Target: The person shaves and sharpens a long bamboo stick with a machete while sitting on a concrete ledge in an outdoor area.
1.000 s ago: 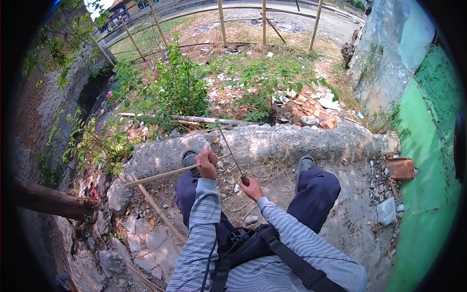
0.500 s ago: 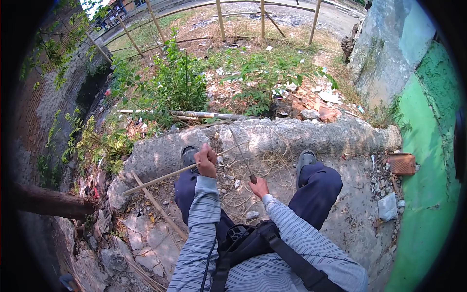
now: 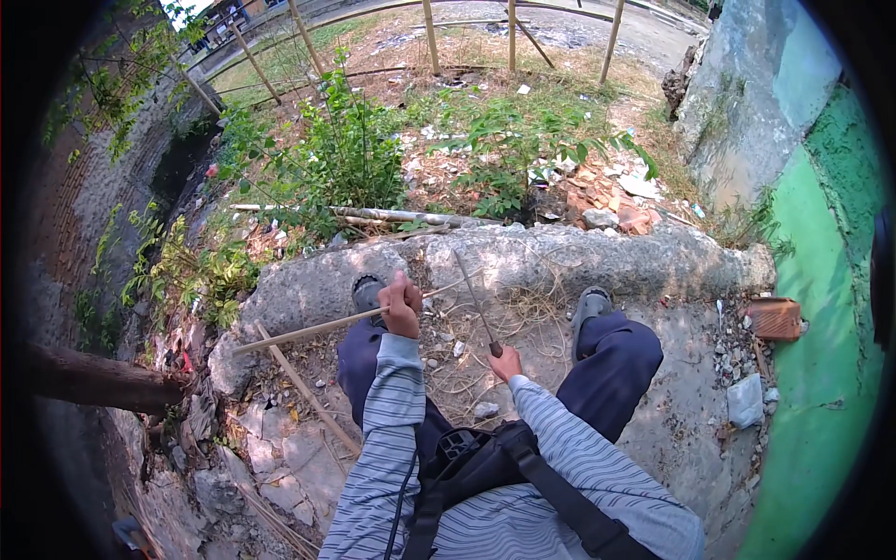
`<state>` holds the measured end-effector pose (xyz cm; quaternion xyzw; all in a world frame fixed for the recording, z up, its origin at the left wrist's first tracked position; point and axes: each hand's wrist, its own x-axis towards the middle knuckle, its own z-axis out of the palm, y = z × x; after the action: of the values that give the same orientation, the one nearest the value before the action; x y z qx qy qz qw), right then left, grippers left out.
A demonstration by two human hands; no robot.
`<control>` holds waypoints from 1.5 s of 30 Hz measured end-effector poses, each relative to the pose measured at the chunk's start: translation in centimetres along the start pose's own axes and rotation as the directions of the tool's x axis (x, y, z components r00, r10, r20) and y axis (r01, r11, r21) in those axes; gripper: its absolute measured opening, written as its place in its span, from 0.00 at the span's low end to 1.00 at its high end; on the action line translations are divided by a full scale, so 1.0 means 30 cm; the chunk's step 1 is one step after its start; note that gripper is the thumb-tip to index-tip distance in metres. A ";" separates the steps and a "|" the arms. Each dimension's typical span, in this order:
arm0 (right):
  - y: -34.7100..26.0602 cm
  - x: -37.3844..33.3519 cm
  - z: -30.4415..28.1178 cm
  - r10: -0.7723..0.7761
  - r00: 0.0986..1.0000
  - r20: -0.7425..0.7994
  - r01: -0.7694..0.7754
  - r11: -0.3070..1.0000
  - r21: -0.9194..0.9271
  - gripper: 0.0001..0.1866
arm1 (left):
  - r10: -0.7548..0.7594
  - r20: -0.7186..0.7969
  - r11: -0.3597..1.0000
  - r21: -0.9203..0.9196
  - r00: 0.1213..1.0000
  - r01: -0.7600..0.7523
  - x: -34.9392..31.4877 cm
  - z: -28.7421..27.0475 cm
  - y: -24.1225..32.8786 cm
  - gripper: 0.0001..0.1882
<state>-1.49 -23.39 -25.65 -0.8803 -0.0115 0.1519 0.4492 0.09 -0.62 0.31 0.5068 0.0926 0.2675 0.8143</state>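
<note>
Right hand (image 3: 507,362) and knife (image 3: 479,305) shift rightward, away from the left hand (image 3: 400,306), since the earlier frame.
Left to right, relative to the concrete ledge (image 3: 635,263): pale stick (image 3: 313,330), slanting across its near side, gripped in the closed left fist; knife, blade directed toward it, handle clasped by the right hand, blade-to-stick contact indeterminable; orange-brown block (image 3: 775,319), near its right end.

Bright dappled daylight, fisheye-bent edges
</note>
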 end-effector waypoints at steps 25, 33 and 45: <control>0.195 0.079 0.082 0.121 0.992 0.039 -0.120 0.992 -0.024 0.18 | 0.031 0.021 0.999 0.022 0.999 -0.031 0.012 0.009 -0.023 0.26; -0.063 -0.047 0.004 -0.054 0.998 -0.023 0.054 0.998 0.010 0.17 | 0.035 -0.007 0.999 0.030 0.999 -0.035 -0.007 -0.050 -0.012 0.27; 0.110 0.042 0.047 0.229 0.966 0.120 -0.225 0.973 -0.042 0.19 | 0.013 0.009 1.000 0.011 1.000 -0.013 -0.003 -0.045 -0.017 0.27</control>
<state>-1.06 -24.05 -29.35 -0.8709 0.0593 0.2567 0.4149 -0.38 0.22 -0.78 0.5131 0.0871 0.2702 0.8100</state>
